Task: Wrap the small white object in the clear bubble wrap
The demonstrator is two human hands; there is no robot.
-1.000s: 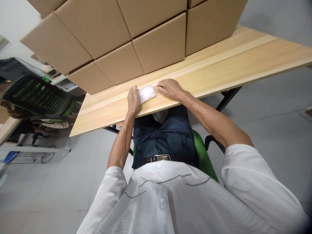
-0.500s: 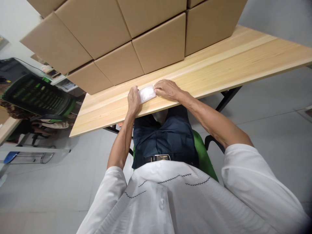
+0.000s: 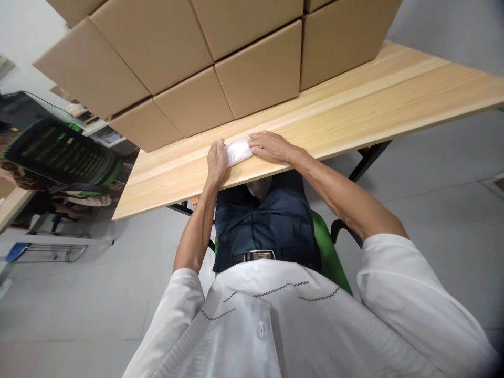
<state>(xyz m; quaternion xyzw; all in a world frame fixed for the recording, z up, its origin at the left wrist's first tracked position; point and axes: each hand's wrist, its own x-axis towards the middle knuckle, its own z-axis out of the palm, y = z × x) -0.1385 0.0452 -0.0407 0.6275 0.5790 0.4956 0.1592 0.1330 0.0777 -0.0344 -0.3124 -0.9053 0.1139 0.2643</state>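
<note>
A small white packet, whitish and slightly shiny like plastic wrap, lies near the front edge of the wooden table. What is inside it cannot be made out. My left hand grips its left end, fingers together along that side. At the opposite end, my right hand has its bent fingertips pressed on the packet's right edge, the back of the hand facing up. Part of each end of the packet is covered by the fingers.
Stacked cardboard boxes form a wall along the back of the table. A green office chair is under me. To the left stand a black and green mesh chair, a seated person partly in view, and another table.
The right hand's fingers have flattened slightly and come down a little over the packet's right end. The left hand and the packet have barely moved.
</note>
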